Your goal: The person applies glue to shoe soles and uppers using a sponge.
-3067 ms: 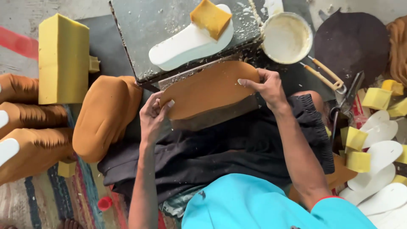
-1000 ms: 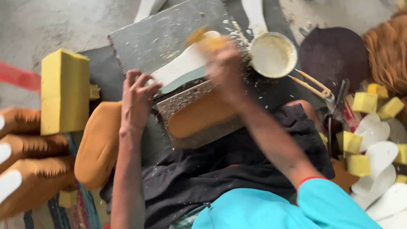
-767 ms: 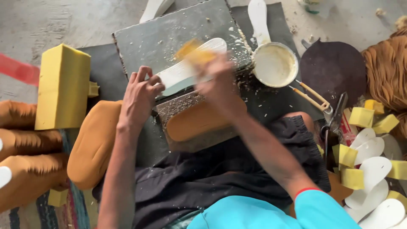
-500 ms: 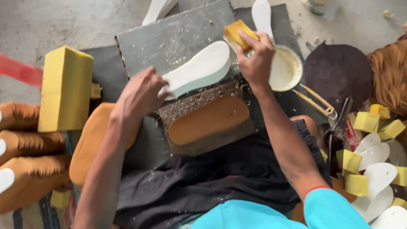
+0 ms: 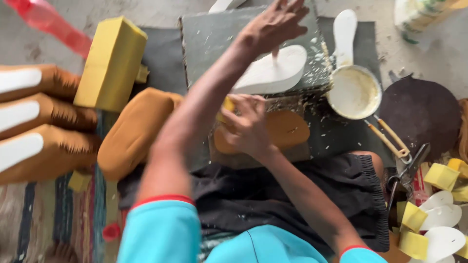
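Yellow sponge [image 5: 227, 104] – clamped in right hand [image 5: 248, 127], on tan sole [image 5: 285, 130] | left hand [image 5: 273, 23] – fingers apart, touching white insole [image 5: 273, 74]

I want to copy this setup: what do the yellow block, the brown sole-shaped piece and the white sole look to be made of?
Yellow block: probably foam sponge, matte, soft-edged. Brown sole piece under the right hand: looks like leather or suede, matte tan. White sole under the left hand: likely foam or board, flat and dull.
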